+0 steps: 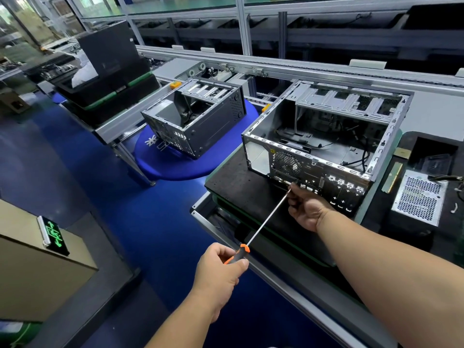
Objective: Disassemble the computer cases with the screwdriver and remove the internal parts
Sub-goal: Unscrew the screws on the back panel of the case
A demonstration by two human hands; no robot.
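An open grey computer case (324,136) lies on a black mat (236,182), its rear panel facing me and loose cables inside. My left hand (221,270) grips the black and orange handle of a long screwdriver (266,219). Its shaft slants up to the right toward the case's rear panel. My right hand (306,209) pinches the shaft near its tip, right against the rear panel's port area.
A second stripped case (198,121) stands on a blue round stool (175,164) to the left. A removed power supply (419,197) and a memory stick (391,177) lie right of the case. A conveyor rail (276,66) runs behind. Black bins sit at far left.
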